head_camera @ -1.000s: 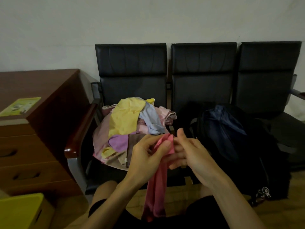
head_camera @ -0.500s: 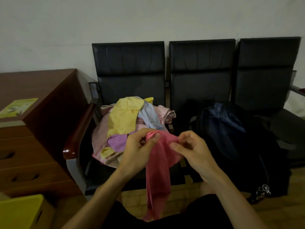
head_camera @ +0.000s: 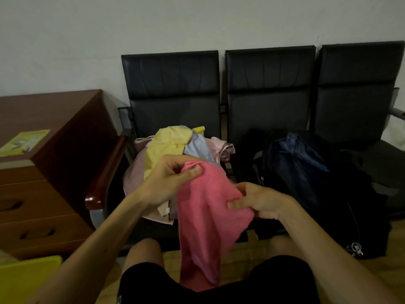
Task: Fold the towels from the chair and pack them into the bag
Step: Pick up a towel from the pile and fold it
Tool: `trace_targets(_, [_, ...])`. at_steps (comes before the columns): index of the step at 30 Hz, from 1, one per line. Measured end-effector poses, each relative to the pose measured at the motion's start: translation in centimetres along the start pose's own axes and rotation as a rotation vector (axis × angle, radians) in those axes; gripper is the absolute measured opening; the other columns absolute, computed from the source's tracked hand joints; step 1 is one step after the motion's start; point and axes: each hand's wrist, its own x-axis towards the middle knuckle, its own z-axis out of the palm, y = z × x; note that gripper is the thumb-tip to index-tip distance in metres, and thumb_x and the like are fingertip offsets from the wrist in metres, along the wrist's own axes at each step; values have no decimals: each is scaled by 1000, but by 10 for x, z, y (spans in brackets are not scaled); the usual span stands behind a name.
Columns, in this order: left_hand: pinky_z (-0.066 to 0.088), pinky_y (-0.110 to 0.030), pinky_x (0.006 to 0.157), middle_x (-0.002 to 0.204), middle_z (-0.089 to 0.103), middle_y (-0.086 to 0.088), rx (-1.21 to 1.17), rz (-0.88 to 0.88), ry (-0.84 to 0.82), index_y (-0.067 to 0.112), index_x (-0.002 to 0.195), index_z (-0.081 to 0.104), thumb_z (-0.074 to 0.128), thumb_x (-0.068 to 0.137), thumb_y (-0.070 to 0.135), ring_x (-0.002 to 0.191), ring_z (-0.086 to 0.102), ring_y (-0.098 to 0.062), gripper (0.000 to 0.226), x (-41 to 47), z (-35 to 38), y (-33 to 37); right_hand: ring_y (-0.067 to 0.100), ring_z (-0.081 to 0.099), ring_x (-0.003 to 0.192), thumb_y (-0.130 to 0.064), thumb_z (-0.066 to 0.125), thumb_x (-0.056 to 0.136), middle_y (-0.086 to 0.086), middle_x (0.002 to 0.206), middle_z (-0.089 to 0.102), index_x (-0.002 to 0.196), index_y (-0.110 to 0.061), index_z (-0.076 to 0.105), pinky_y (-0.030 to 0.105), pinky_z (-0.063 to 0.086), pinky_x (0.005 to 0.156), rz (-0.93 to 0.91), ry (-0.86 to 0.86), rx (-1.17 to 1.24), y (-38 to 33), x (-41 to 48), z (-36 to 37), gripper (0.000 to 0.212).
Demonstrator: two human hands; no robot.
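Both hands, left hand (head_camera: pixel 168 178) and right hand (head_camera: pixel 260 200), grip the pink towel (head_camera: pixel 206 216) (hanging toward the lap).

left hand (head_camera: pixel 168 181) + right hand (head_camera: pixel 260 201) pinch pink towel (head_camera: pixel 206 216) | bag (head_camera: pixel 306 172) on chair (head_camera: pixel 269 95)

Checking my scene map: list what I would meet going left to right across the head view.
wooden desk → towel pile on the left chair → pink towel → dark bag
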Motion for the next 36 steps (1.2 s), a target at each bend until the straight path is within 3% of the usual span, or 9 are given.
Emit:
trace_targets(2, [55, -25, 82, 98, 75, -10, 14, 1, 14, 0, 107, 72, 59, 94, 20, 92, 71, -17, 27, -1, -10, 1, 27, 66, 95, -32, 98, 48, 9, 107, 72, 109, -8, 70, 32, 52, 76, 124, -60, -127, -3, 1, 2, 71])
trace_targets(5, [53, -18, 71, 84, 72, -12, 39, -5, 53, -2, 98, 73, 58, 93, 23, 77, 67, -10, 30, -6, -20, 6, 12, 54, 59, -23, 90, 60, 2, 76, 68, 92, -7, 68, 21, 39, 51, 90, 17, -179, -14, -2, 9, 42])
trace_targets(9, [57, -20, 70, 92, 75, -12, 45, -94, 76, 5, 99, 73, 63, 81, 21, 82, 73, -17, 26, -19, -36, 5, 14, 69, 72, -19, 79, 63, 6, 79, 75, 75, -9, 77, 32, 53, 71, -324, 343, -30, -33, -10, 14, 16])
trace_targets(13, [58, -21, 67, 90, 77, -11, 31, -180, 39, 4, 93, 73, 69, 77, 26, 83, 75, -21, 27, -25, -50, 0, 6, 63, 67, -21, 68, 78, -3, 71, 70, 72, -12, 77, 19, 50, 62, -626, 444, -32, -50, -18, 28, 13])
trace_targets(16, [61, -32, 77, 100, 73, -19, -44, -178, 61, -5, 103, 70, 68, 85, 42, 93, 72, -30, 50, -24, -52, -3, 6, 57, 66, -12, 61, 93, 0, 72, 64, 82, -5, 70, 18, 46, 59, -710, 560, -163, -52, -16, 41, 17])
trace_targets(19, [57, -36, 92, 110, 72, -12, -134, -197, 117, 2, 116, 65, 56, 90, 29, 106, 68, -27, 38, -22, -42, -3, 3, 52, 62, -18, 54, 100, -7, 69, 58, 79, -12, 66, 17, 43, 56, -710, 638, -217, -48, -10, 45, 24])
trace_targets(23, [58, -37, 90, 112, 73, -8, -357, -242, 155, 10, 118, 64, 52, 91, 26, 108, 69, -25, 33, -14, -21, 0, -2, 53, 61, -19, 49, 102, -20, 68, 61, 81, -24, 65, 13, 43, 57, -691, 638, -216, -45, -6, 43, 27])
trace_targets(31, [54, -36, 84, 102, 68, -14, 113, -60, 261, 2, 108, 65, 54, 101, 20, 96, 64, -27, 22, 24, 19, 1, 7, 67, 80, -25, 53, 101, -10, 83, 74, 89, -15, 72, 19, 53, 67, -560, 720, 58, -38, 0, 21, 24])
trace_targets(36, [57, -34, 84, 99, 71, -7, -69, -187, 246, 14, 106, 68, 54, 102, 22, 93, 69, -19, 17, 51, 43, -7, 23, 72, 93, -66, 84, 51, 10, 100, 76, 107, -6, 70, 36, 59, 80, -361, 577, 272, -6, 13, 12, 84])
